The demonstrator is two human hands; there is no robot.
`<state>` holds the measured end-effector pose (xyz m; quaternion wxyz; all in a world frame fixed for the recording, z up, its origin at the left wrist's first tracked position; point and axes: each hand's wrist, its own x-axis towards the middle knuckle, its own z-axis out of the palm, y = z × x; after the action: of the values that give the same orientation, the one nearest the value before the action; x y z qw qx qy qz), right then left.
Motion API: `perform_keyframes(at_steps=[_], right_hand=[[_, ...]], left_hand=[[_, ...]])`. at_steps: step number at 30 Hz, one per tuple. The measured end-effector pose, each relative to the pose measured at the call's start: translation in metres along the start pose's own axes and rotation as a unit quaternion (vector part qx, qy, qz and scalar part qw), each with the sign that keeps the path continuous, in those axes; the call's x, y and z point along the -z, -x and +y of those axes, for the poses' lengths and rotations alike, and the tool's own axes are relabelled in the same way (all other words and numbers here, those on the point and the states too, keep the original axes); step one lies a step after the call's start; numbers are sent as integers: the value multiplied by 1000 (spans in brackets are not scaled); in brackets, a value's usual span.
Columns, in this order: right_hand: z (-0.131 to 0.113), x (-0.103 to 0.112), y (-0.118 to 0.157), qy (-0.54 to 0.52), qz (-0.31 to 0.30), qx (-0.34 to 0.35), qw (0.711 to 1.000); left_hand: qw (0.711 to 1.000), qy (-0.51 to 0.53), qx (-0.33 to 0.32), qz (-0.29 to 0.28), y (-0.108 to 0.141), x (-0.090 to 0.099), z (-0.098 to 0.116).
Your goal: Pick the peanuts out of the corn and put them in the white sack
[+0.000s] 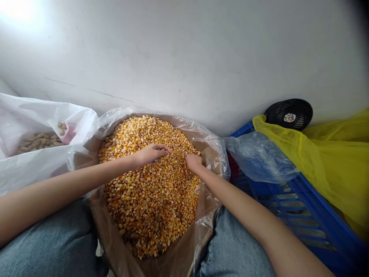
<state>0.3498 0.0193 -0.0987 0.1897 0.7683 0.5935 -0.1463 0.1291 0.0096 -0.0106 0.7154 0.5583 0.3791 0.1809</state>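
Yellow-orange corn kernels [150, 192] fill a large sack [213, 154] lined with clear plastic, standing between my knees. Some darker pieces lie among the kernels near the front. My left hand [154, 154] is over the upper middle of the corn, palm down, with its fingers bent together; whatever they pinch is too small to make out. Near the right side of the heap, my right hand [194, 161] touches the kernels, its fingers curled and their tips hidden, so its contents cannot be seen.
At the left, a white sack [83, 119] holds peanuts in their shells [40, 141]. A blue crate [305, 211] stands at the right, with clear plastic [262, 157], yellow mesh [323, 157] and a round black fan-like object [288, 114] on it. A pale wall rises behind.
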Motion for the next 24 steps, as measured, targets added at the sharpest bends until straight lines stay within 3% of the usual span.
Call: perform_keyframes(at_steps=[5, 10, 16, 18, 20, 24], right_hand=[[-1, 0, -1, -89, 2, -37, 995], [19, 25, -7, -242, -19, -12, 970], [34, 56, -9, -443, -31, 53, 894], [33, 58, -11, -526, -12, 62, 848], [32, 54, -14, -560, 22, 38, 827], [30, 37, -22, -491, 76, -22, 867]], left_hand=[[1000, -3, -1, 3, 2, 2, 2], [1000, -8, -2, 9, 0, 5, 0], [1000, -13, 10, 9, -2, 4, 0], [1000, -13, 12, 6, -2, 4, 0], [1000, -15, 13, 2, -3, 4, 0], [1000, -14, 12, -9, -4, 4, -2]])
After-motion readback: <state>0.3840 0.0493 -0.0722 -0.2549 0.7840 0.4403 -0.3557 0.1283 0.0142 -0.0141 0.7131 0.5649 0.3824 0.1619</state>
